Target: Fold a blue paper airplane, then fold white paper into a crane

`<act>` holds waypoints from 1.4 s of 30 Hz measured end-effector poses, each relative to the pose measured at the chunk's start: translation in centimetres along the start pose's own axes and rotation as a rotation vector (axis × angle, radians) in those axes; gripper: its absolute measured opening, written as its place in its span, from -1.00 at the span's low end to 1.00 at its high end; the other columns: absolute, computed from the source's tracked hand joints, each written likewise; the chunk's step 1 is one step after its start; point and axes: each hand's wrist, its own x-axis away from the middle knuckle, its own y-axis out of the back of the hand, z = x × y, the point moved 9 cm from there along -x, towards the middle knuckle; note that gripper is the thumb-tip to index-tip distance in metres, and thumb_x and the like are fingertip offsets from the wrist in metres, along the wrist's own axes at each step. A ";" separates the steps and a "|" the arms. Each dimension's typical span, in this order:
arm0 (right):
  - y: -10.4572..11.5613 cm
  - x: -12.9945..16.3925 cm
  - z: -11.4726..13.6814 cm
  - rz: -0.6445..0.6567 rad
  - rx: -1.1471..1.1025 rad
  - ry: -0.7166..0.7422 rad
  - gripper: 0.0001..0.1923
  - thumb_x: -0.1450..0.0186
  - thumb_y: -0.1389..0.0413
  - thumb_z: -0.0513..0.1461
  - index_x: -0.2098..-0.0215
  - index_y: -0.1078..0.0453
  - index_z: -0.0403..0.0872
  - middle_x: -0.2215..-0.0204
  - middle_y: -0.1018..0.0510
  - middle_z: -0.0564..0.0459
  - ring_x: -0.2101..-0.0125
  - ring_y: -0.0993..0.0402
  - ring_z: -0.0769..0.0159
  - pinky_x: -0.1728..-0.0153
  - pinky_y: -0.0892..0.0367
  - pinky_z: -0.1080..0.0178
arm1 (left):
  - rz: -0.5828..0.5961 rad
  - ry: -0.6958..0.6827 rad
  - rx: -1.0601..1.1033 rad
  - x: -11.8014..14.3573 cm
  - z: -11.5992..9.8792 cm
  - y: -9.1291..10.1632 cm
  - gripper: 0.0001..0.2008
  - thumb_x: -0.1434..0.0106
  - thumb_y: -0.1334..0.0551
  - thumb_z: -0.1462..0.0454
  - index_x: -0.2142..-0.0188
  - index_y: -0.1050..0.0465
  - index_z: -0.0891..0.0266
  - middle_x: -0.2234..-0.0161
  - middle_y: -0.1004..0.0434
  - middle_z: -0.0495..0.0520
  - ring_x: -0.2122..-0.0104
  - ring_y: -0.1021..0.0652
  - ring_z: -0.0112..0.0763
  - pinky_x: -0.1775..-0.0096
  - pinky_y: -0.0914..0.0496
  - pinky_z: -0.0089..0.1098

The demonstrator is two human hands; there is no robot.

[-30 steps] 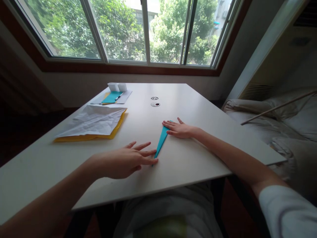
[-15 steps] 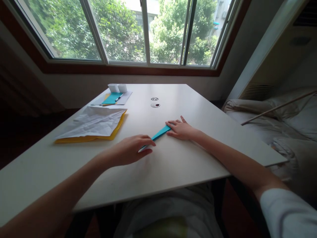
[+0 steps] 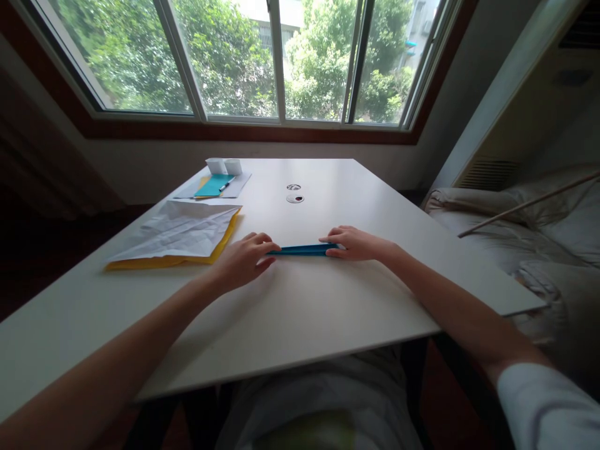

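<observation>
A narrow strip of folded blue paper [image 3: 304, 250] stretches left to right between my hands, low over the white table [image 3: 300, 312]. Its left tip is pinched by my left hand [image 3: 246, 259], thumb below and fingers above. At the wider right end, my right hand [image 3: 354, 242] closes its thumb and fingers on the paper. The strip looks slightly parted along its length, with a dark line between its layers. Both ends are partly hidden by my fingers.
Left of my hands lies crumpled white paper [image 3: 175, 231] over a yellow sheet [image 3: 225, 240]. Farther back are a blue sheet [image 3: 213, 185], a pen [image 3: 227, 184] and two small white containers [image 3: 224, 166]. Two round table inserts [image 3: 295, 199] sit beyond my hands. A cushioned seat [image 3: 473, 212] stands at right.
The paper strip has swung from a slant to nearly level and turned to show darker blue layers. My left hand moved up and left; my right hand went from lying flat to gripping.
</observation>
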 end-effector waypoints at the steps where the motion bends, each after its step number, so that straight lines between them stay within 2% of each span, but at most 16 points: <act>1: 0.2 0.0 0.1 -0.003 -0.023 -0.001 -0.53 -0.31 0.10 -0.04 -0.10 -0.26 -0.09 0.14 -0.46 -0.12 0.14 -0.35 0.16 0.09 -0.20 0.15 | 0.005 0.005 0.010 0.0 0.1 -0.1 -0.74 -0.26 -0.05 0.21 0.11 -0.42 0.16 0.14 -0.42 0.11 0.18 -0.44 -0.29 0.16 -0.34 -0.34; 5: 1.0 0.2 -0.2 -0.019 -0.089 -0.049 -0.54 -0.32 0.12 -0.03 -0.08 -0.27 -0.07 0.19 -0.50 -0.10 0.19 -0.39 0.19 0.16 -0.25 0.18 | 0.025 0.032 0.047 0.0 0.8 -0.5 -0.71 -0.28 -0.02 0.19 0.10 -0.42 0.14 0.14 -0.46 0.09 0.19 -0.47 -0.30 0.18 -0.34 -0.36; 11: 1.6 0.4 -0.7 -0.089 -0.205 -0.079 -0.55 -0.32 0.11 -0.06 -0.14 -0.15 0.01 0.09 -0.45 -0.04 0.17 -0.39 0.24 0.18 -0.28 0.21 | 0.022 0.047 0.090 -0.1 1.4 -1.1 -0.70 -0.29 0.01 0.25 0.05 -0.36 0.18 0.18 -0.50 0.09 0.26 -0.50 -0.35 0.24 -0.34 -0.40; 15: 2.3 0.4 -0.2 -0.188 -0.142 -0.006 -0.63 -0.27 0.02 -0.11 -0.02 -0.25 -0.02 0.01 -0.36 -0.07 0.02 -0.27 0.18 0.05 -0.22 0.14 | 0.042 -0.005 0.122 -0.2 1.0 -1.2 -0.69 -0.29 0.03 0.30 0.05 -0.36 0.17 0.19 -0.49 0.09 0.25 -0.49 -0.37 0.22 -0.34 -0.41; 18: 2.2 0.4 -0.1 -0.197 -0.071 0.014 -0.70 -0.24 -0.04 -0.11 0.09 -0.35 -0.02 0.00 -0.34 -0.07 -0.02 -0.21 0.15 0.01 -0.18 0.10 | 0.050 -0.003 0.117 -0.2 1.1 -1.2 -0.71 -0.27 0.01 0.31 0.12 -0.42 0.17 0.21 -0.49 0.09 0.26 -0.48 -0.37 0.22 -0.34 -0.41; 23: 1.9 0.1 -0.2 -0.163 -0.001 0.006 -0.77 -0.22 -0.07 -0.14 0.23 -0.45 -0.06 0.15 -0.44 -0.09 0.11 -0.30 0.17 0.08 -0.20 0.13 | 0.044 0.014 0.103 -0.2 1.6 -1.3 -0.75 -0.24 -0.04 0.27 0.22 -0.48 0.20 0.23 -0.49 0.10 0.25 -0.48 -0.36 0.20 -0.34 -0.41; 29: 1.0 -0.2 -0.5 -0.055 0.044 -0.013 -0.83 -0.22 -0.06 -0.19 0.34 -0.46 -0.08 0.37 -0.53 -0.02 0.25 -0.37 0.22 0.17 -0.19 0.21 | 0.061 0.032 0.135 -0.3 2.0 -1.2 -0.75 -0.22 -0.04 0.28 0.33 -0.50 0.24 0.36 -0.48 0.09 0.39 -0.48 -0.42 0.31 -0.34 -0.47; 34: 0.5 -0.3 -0.1 0.005 0.149 -0.056 -0.84 -0.22 -0.03 -0.22 0.36 -0.44 -0.08 0.41 -0.53 0.00 0.38 -0.40 0.29 0.25 -0.17 0.25 | 0.059 -0.009 0.163 -0.6 1.4 -1.3 -0.77 -0.19 -0.05 0.31 0.36 -0.49 0.27 0.40 -0.48 0.09 0.44 -0.46 -0.45 0.35 -0.32 -0.48; 38: 0.3 -0.7 1.9 0.004 0.229 -0.066 -0.81 -0.25 0.02 -0.22 0.35 -0.42 -0.08 0.35 -0.54 0.00 0.34 -0.43 0.28 0.22 -0.13 0.24 | 0.055 -0.029 0.198 -1.1 0.0 -1.7 -0.78 -0.20 -0.06 0.32 0.34 -0.49 0.27 0.40 -0.47 0.08 0.45 -0.45 -0.45 0.37 -0.32 -0.47; 42: -0.1 -1.7 4.2 -0.042 0.271 -0.085 -0.80 -0.29 0.06 -0.23 0.31 -0.41 -0.09 0.33 -0.54 -0.02 0.32 -0.44 0.28 0.22 -0.10 0.23 | 0.023 -0.041 0.203 -2.0 -2.2 -2.1 -0.79 -0.22 -0.07 0.33 0.31 -0.50 0.27 0.38 -0.46 0.09 0.40 -0.46 -0.42 0.33 -0.31 -0.46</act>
